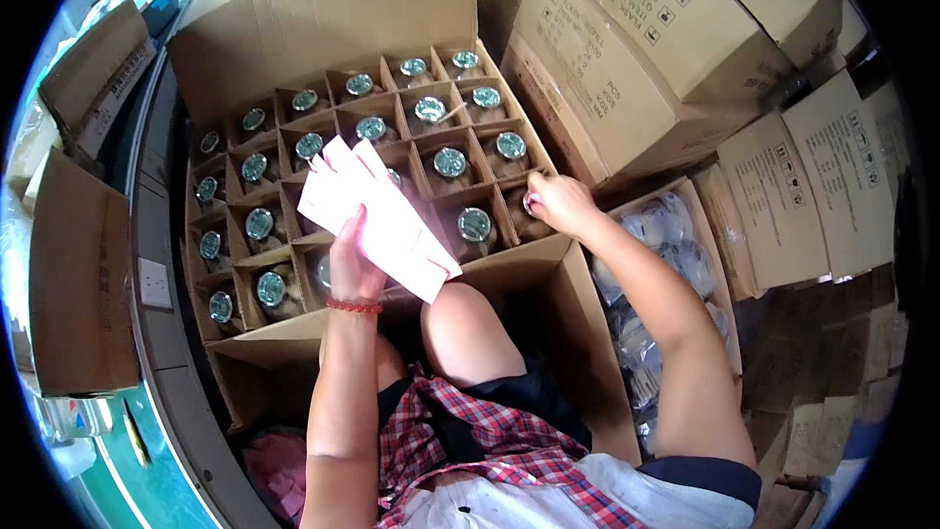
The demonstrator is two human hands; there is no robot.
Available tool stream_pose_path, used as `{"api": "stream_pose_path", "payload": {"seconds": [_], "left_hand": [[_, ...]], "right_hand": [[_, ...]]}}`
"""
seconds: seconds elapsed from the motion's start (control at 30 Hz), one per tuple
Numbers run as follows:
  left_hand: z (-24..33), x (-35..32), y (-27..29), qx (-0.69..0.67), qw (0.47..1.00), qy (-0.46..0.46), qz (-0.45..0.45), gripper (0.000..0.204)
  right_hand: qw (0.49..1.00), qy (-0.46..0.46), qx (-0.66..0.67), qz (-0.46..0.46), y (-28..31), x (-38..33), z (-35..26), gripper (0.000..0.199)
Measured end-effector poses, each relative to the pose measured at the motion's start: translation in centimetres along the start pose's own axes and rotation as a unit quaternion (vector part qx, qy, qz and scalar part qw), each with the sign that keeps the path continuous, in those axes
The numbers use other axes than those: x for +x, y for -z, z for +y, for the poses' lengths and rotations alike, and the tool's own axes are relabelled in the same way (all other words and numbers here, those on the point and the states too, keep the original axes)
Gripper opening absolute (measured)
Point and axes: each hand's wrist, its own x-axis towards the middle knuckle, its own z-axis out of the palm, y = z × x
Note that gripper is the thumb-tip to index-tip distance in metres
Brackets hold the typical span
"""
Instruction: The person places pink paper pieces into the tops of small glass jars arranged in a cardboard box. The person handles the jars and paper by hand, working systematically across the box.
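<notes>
A large open carton (pixel 333 15) in front of me is split by cardboard dividers into cells. Several clear glass flasks (pixel 475 225) stand upright in them, their round greenish tops showing. My left hand (pixel 355 260) is closed on a fanned bundle of white paper slips (pixel 377 211) with faint red marks, held above the near middle cells and hiding some flasks. At the near right corner cell, my right hand (pixel 558 203) has its fingers closed round the top of a glass flask (pixel 530 225). Most of that flask is hidden by the cell and fingers.
An open box with plastic-wrapped items (pixel 656 284) stands by my right arm. Sealed cartons (pixel 607 59) are stacked at the far right, more cartons (pixel 783 206) below them. On the left are a green table (pixel 88 480) and a cardboard box (pixel 83 284). The carton's near flap (pixel 294 328) folds toward my legs.
</notes>
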Motion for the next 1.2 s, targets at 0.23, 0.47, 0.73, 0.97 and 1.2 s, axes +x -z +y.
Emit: {"api": "stream_pose_path", "payload": {"seconds": [0.23, 0.47, 0.73, 0.97, 1.2], "left_hand": [[-0.5, 2.1, -2.9, -0.01, 0.998, 0.018, -0.064, 0.048], [-2.1, 4.1, -2.5, 0.03, 0.993, 0.015, -0.112, 0.057], [-3.2, 4.9, -2.5, 0.113, 0.989, -0.002, -0.094, 0.043], [-2.5, 5.9, -1.5, 0.082, 0.994, -0.015, -0.078, 0.046], [-0.7, 6.8, -1.0, 0.044, 0.998, -0.047, 0.002, 0.049]], "right_hand": [[0.997, 0.013, 0.065, 0.028, -1.5, -3.2, 2.0, 0.034], [0.824, 0.038, 0.544, 0.151, 4.5, -0.3, -4.8, 0.038], [0.757, 0.016, 0.642, 0.119, 1.7, 4.0, -8.7, 0.021], [0.616, -0.05, 0.774, 0.137, 2.1, 5.0, -9.0, 0.008], [0.727, -0.076, 0.626, 0.271, 2.4, 5.9, -2.0, 0.012]]}}
